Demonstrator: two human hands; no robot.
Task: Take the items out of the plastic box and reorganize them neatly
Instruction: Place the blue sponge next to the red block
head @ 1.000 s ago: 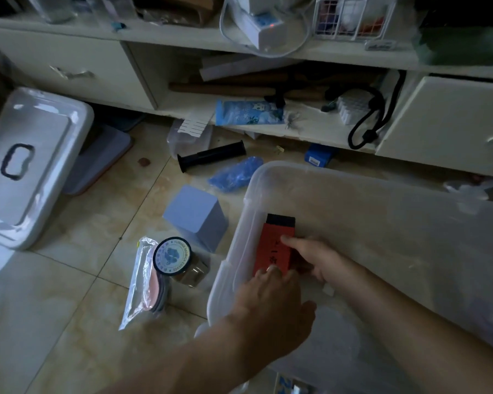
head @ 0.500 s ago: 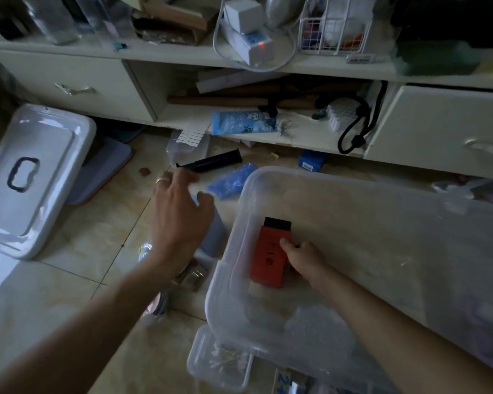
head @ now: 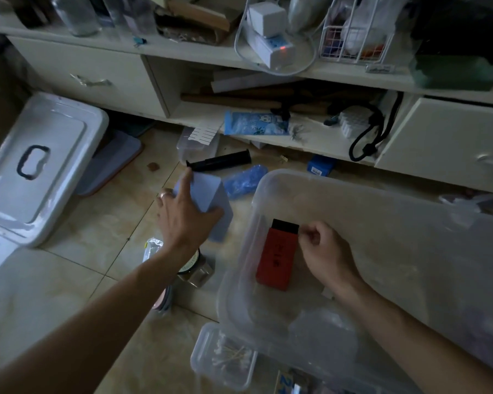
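Note:
A clear plastic box [head: 382,194] sits tilted on the tiled floor at the right. Inside it lies a red packet with a black top [head: 276,258]. My right hand [head: 325,251] is inside the box, fingers curled, pinching the packet's upper right edge. Left of the box stands a pale blue box [head: 211,200]. My left hand [head: 185,214] grips this blue box from above, thumb on its near side and fingers over its far left corner.
A round-lidded jar [head: 194,270] and a clear pouch [head: 154,251] lie under my left forearm. A small case of cotton swabs [head: 225,356] sits at the front. A black tube [head: 221,162], blue bag [head: 244,180], white lid [head: 37,166] and cluttered shelf [head: 268,132] lie beyond.
My left hand left the red packet, swung left out of the plastic box and now grips the pale blue box. My right hand stays on the red packet.

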